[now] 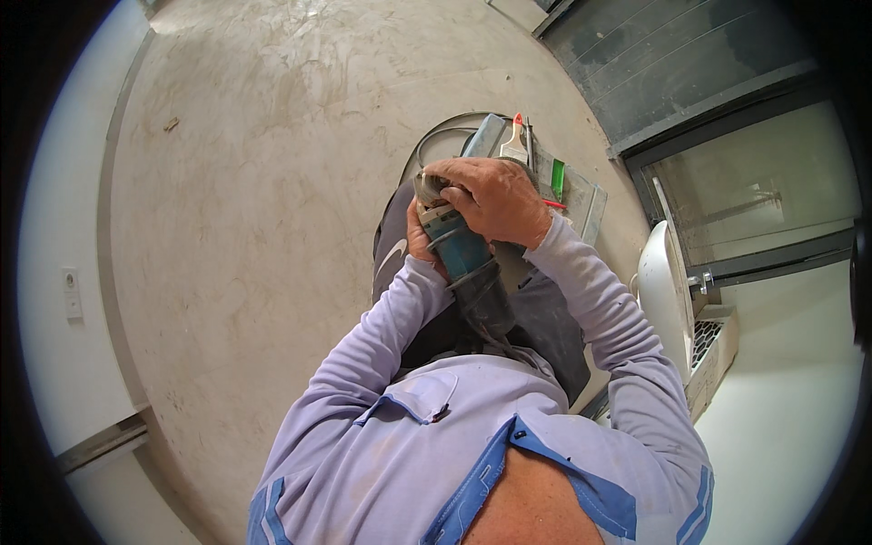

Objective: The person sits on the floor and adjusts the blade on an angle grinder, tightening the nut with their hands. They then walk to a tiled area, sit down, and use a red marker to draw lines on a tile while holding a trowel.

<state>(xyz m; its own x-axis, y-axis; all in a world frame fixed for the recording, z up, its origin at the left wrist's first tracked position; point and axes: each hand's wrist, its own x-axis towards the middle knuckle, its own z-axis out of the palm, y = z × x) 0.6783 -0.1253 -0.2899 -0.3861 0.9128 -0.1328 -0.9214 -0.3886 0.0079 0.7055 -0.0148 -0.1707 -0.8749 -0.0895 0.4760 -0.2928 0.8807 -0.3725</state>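
Note:
An angle grinder (461,252) with a teal and black body lies tilted over my lap, its head pointing away from me. My left hand (419,238) wraps round the left side of the tool near the head; most of its fingers are hidden behind the body. Over the head, my right hand (501,198) has its thumb and fingers bent around a curved metal piece (430,189) that looks like the grinder's guard. Whether a disc is fitted, I cannot tell.
Beyond my right hand, a paintbrush (514,143) with a red handle, a green-edged piece (557,179) and other tools rest at a grey case (594,214). A black cable (420,145) loops beside them. To the right are a white rounded object (661,277) and a dark-framed glass panel (754,186).

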